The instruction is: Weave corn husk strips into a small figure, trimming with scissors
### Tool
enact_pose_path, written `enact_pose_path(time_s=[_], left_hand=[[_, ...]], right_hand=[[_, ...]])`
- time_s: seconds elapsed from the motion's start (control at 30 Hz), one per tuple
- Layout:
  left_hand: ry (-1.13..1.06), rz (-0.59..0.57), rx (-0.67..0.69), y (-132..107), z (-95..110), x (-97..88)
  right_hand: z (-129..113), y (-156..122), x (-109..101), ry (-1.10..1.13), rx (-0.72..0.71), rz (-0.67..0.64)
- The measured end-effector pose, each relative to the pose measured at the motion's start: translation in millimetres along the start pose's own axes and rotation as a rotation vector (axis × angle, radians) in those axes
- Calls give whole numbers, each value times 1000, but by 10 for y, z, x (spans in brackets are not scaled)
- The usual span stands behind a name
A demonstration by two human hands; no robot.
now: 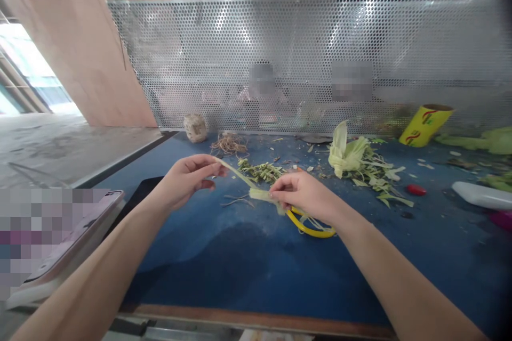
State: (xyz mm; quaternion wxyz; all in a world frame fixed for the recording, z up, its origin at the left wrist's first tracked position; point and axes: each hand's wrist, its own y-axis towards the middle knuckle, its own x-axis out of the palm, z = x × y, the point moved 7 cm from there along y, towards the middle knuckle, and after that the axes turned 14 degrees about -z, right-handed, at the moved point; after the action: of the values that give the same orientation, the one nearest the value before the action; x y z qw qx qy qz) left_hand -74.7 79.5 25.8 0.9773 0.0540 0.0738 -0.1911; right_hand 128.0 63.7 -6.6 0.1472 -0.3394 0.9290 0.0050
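My left hand [192,178] pinches the end of a narrow, pale green corn husk strip [239,173], which runs taut down to the right. My right hand [300,194] is closed on a wider piece of husk [262,194] at the rim of a yellow ring [314,232]. Loose pale strands hang inside the ring, and part of it is hidden behind the right hand. Beyond my hands lies a small heap of green plant bits [262,171]. Several thin stems [239,201] rest on the blue table [224,277] below the strip.
A perforated metal screen [296,42] borders the table's far edge, with people blurred behind it. Near it are a twine ball [195,128], brown twine [229,144], a husk bundle with scraps [348,154] and a yellow roll [424,127]. A white object [480,195] lies right.
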Motion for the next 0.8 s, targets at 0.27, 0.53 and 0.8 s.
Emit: enact_pose_path(time_s=[0.27,0.53,0.8], left_hand=[[-282,29,-140,66,-268,306],[-266,258,-61,94,-296,63],[-267,615,241,-39,15,-599]], right_hand=[[60,96,145,-43,-19,118],[5,50,199,-240,31,94],[96,49,523,-349,99,-145]])
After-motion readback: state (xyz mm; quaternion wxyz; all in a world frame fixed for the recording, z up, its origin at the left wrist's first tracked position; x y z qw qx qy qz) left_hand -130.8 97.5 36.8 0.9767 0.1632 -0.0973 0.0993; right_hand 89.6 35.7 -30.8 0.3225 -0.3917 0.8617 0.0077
